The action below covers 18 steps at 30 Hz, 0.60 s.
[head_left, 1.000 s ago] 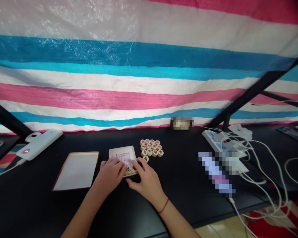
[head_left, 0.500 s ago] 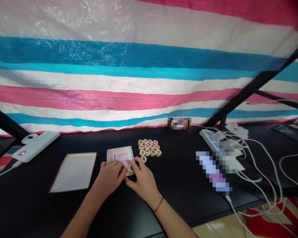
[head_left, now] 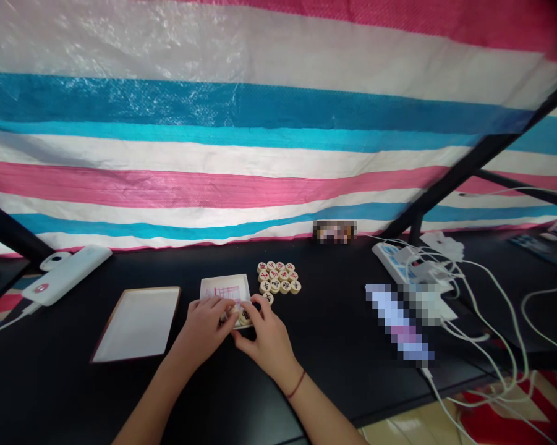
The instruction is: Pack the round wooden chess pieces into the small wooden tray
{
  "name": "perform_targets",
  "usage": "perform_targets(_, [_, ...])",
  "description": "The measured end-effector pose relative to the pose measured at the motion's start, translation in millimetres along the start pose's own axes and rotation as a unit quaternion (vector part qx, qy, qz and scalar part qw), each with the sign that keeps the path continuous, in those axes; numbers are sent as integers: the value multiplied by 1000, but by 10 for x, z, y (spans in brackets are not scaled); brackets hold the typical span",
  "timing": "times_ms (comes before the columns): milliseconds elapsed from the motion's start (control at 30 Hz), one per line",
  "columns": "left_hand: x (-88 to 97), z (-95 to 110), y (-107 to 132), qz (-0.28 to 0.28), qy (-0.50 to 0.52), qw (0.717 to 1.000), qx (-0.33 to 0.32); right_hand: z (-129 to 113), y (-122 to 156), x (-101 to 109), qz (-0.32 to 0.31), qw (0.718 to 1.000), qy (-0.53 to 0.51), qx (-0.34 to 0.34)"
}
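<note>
A small white tray (head_left: pixel 225 287) is touched by the left hand (head_left: pixel 204 330) and right hand (head_left: pixel 266 337); neither grip's clamping can be told. Chinese chess pieces (head_left: pixel 278 278) are massed just beside it on the black counter (head_left: pixel 334 309).

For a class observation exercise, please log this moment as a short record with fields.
Left hand: over the near edge of a small white tray
Right hand: at the tray's near right corner, beside a wooden xiangqi piece
Wrist: red cord bracelet on the right
In tray: pink-gridded sheet
Beyond tray: cluster of xiangqi pieces
Rest: brown-rimmed white tray, white power bank, power strip, black tabletop, striped tarpaulin
</note>
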<state>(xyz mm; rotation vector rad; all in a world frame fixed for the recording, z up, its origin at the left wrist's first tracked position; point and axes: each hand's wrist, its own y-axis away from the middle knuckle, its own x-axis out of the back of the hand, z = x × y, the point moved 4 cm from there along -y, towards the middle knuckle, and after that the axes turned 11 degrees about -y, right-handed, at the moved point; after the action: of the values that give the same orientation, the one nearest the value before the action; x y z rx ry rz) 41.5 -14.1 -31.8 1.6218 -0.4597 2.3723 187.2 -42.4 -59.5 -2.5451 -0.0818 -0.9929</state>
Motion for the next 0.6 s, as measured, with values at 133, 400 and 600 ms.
perform_targets(133, [42,8,-24,45,63,997,-20,-33,5,21,28,999,-32,15])
perform_targets(400, [104,119,-5,34,166,985,-11,-114,-19,117,54,990,-121,50])
perform_targets(600, [56,110,-2,-15,187,982,7,-128,-23,141,55,984,-158,58])
